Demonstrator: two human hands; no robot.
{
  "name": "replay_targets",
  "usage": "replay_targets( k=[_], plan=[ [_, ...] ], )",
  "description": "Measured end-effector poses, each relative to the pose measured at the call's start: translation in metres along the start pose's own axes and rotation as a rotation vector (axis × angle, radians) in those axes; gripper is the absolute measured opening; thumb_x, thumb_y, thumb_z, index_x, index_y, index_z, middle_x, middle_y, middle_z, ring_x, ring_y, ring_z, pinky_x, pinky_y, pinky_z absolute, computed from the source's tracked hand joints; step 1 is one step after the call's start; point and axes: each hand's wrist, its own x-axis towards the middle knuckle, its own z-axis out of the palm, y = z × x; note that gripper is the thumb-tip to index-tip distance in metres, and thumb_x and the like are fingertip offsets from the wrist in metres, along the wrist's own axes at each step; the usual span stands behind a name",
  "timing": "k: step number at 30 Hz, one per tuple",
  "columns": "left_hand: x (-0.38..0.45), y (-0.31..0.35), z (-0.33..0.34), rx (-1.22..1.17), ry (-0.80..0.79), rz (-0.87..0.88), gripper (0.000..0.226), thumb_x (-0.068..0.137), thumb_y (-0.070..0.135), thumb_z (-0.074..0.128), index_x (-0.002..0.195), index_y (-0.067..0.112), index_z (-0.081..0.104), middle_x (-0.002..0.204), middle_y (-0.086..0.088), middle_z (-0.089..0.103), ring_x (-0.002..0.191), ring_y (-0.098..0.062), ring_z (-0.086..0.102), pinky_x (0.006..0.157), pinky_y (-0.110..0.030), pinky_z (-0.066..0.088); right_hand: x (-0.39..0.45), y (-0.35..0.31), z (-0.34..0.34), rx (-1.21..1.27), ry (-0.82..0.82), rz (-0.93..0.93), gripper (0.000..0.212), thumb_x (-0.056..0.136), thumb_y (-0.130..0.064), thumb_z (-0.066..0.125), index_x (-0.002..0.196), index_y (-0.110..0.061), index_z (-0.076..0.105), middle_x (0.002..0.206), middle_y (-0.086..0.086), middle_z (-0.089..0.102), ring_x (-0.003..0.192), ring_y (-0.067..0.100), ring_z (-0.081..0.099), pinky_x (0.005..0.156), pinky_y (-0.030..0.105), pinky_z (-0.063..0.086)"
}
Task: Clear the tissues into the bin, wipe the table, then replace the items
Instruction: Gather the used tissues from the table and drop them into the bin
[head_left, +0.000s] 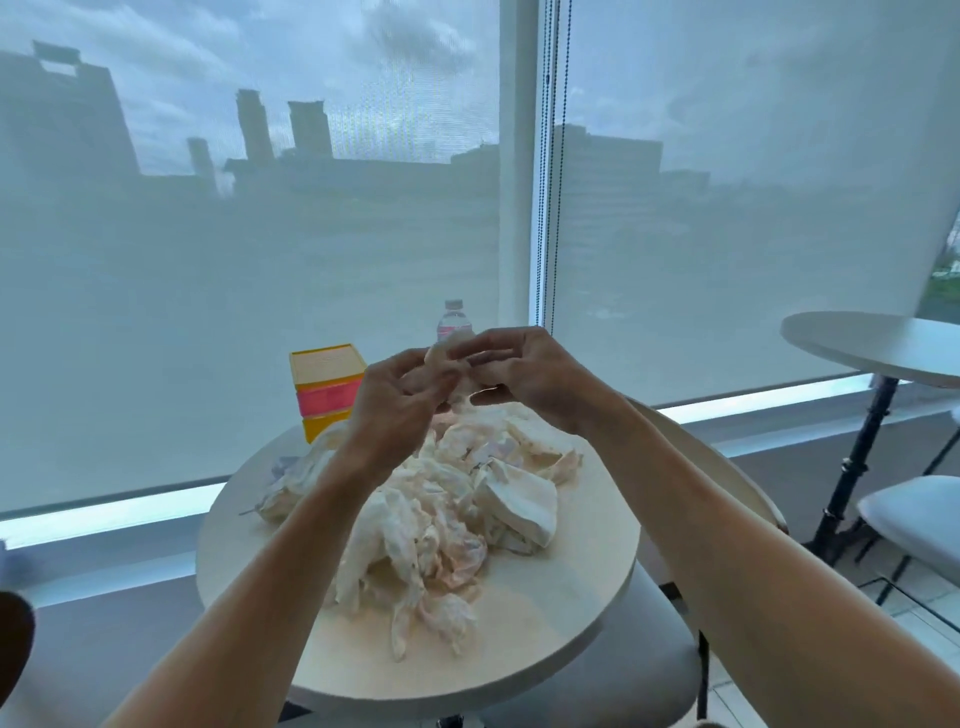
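Both hands raised above the table (545, 613), meeting over the far side. Left hand (400, 410) and right hand (524, 374) each pinching the same tissue (441, 358), fingers curled round it, probably to gather or ball it up before binning. Remaining tissues (441, 525) heaped loose across the table's middle, crumpled and overlapping, not yet cleared. Box (327, 389), yellow and pink, standing at the far left edge; bottle (454, 319) upright behind the hands, partly hidden. Both likely the items to lift off before wiping. No bin in view. Second table (878, 348) and chair (914, 525) well apart at the right. Clearing apparently at an early stage; wiping not begun.
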Motion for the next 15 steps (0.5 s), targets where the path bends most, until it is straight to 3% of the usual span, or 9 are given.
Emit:
replay_targets(
  k=[3,5,10,12,15],
  plan=[
    [0.006,-0.005,-0.008,0.034,0.061,0.000,0.009,0.087,0.015,0.071,0.096,0.014,0.072,0.082,0.001,0.075,0.076,-0.015,0.073,0.076,-0.040,0.061,0.010,0.016,-0.010,-0.261,0.186,0.013,0.028,0.091,0.004,0.051,0.099,-0.012,0.073,0.097,0.012,0.074,0.084,0.018,0.069,0.072,0.026,0.055],
    [0.008,-0.008,-0.011,0.045,0.058,-0.005,0.006,0.087,0.012,0.071,0.092,0.015,0.073,0.080,0.002,0.075,0.075,-0.014,0.073,0.076,-0.037,0.061,0.015,0.035,-0.019,-0.537,0.299,0.066,0.024,0.090,-0.006,0.056,0.104,-0.016,0.073,0.105,0.006,0.073,0.089,0.015,0.064,0.079,0.023,0.048],
    [0.010,-0.013,-0.016,0.074,0.053,-0.007,0.009,0.086,0.010,0.071,0.090,0.018,0.073,0.075,0.009,0.074,0.073,-0.007,0.071,0.067,-0.021,0.055,0.016,0.085,-0.028,-0.856,0.091,0.467,0.065,0.083,-0.021,0.070,0.143,-0.015,0.045,0.145,0.009,0.050,0.131,0.023,0.049,0.109,0.030,0.039],
    [0.010,-0.015,-0.017,0.089,0.050,-0.008,0.009,0.086,0.011,0.071,0.091,0.018,0.073,0.076,0.009,0.074,0.073,-0.007,0.072,0.065,-0.019,0.054,0.017,0.101,-0.027,-0.924,0.087,0.498,0.069,0.080,-0.027,0.071,0.142,-0.013,0.044,0.146,0.008,0.049,0.133,0.024,0.046,0.110,0.035,0.039],
    [0.009,-0.015,-0.018,0.112,0.047,-0.013,0.008,0.086,0.013,0.071,0.093,0.018,0.074,0.077,0.009,0.075,0.074,-0.008,0.072,0.068,-0.023,0.058,0.020,0.117,-0.025,-0.930,0.168,0.468,0.053,0.080,-0.031,0.067,0.129,-0.014,0.057,0.134,0.007,0.059,0.124,0.024,0.054,0.103,0.037,0.045]
  ],
)
